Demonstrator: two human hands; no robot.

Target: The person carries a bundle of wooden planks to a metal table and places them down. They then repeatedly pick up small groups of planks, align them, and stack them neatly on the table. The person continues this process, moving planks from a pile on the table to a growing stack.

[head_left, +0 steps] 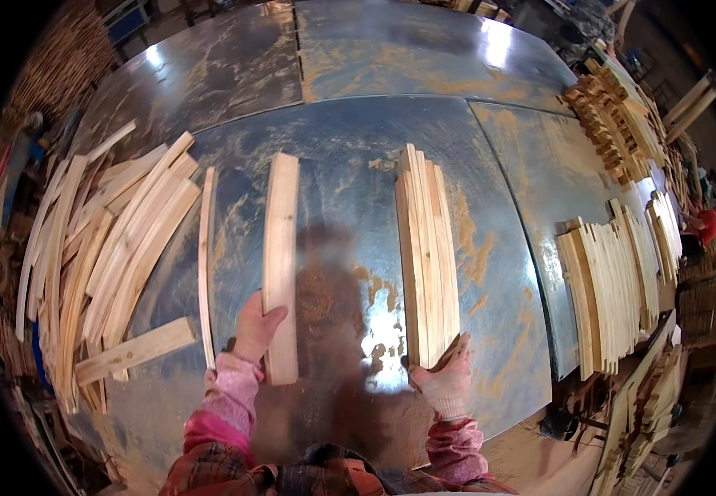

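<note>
My left hand [257,329] is closed around the side of a pale wooden board [281,256], which points away from me on the metal table. Its thumb lies over the top face; the other fingers are hidden at the left edge. A row of several narrow boards [428,256] lies side by side to the right. My right hand [444,379] grips the near end of that row, thumb at the left and fingers along the right. A light knit cuff shows at the right wrist. One thin strip [207,264] lies alone left of my left hand.
A loose pile of boards [135,248] covers the table's left side, with a short board [136,351] slanting across its near end. Stacked boards [606,289] stand at the right, more [610,124] behind. The metal table [358,132] has seams and sawdust. A person in red [706,225] is far right.
</note>
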